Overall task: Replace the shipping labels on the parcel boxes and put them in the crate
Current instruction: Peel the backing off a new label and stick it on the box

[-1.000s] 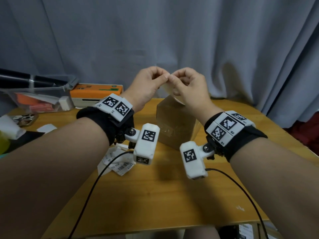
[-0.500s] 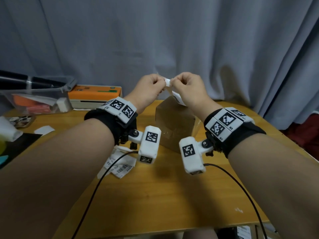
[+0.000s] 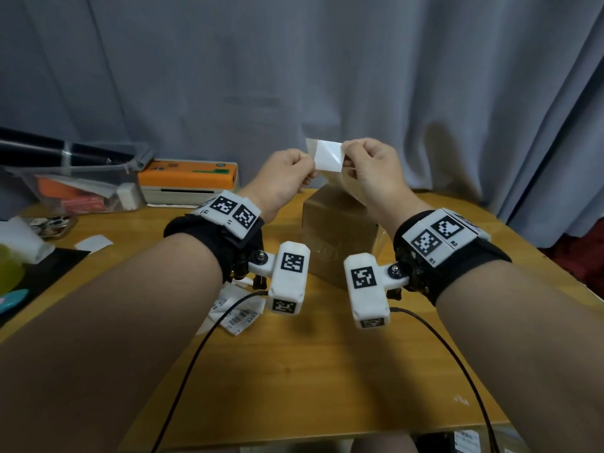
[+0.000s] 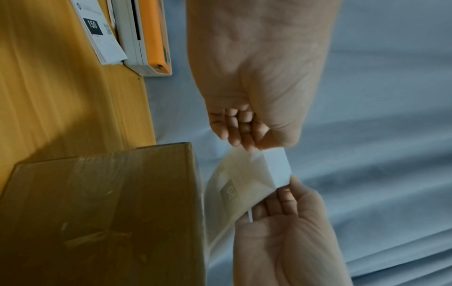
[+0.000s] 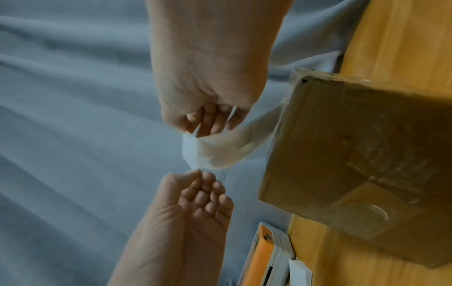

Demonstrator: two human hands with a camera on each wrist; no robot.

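A brown taped parcel box (image 3: 340,237) stands on the wooden table (image 3: 327,371). Both hands are raised above it and hold one shipping label sheet (image 3: 328,156). My left hand (image 3: 294,171) pinches the corner of the white layer (image 4: 276,168) that is folded away from the sheet. My right hand (image 3: 366,168) pinches the other edge and holds the translucent remainder (image 4: 232,185), where a reversed "150" shows through. The right wrist view shows the white flap (image 5: 190,152) between my right hand (image 5: 208,123) and my left hand (image 5: 198,180), beside the box (image 5: 354,154).
An orange-and-white label printer (image 3: 188,178) sits at the back left, with printed labels (image 4: 97,32) beside it. A clear plastic bin (image 3: 75,188) stands further left. Crumpled old labels (image 3: 235,308) lie under my left wrist. A grey curtain (image 3: 327,76) hangs behind.
Both hands have risen and drawn slightly apart. The white layer, a small tab before, now spans a wider strip between the two pinches.
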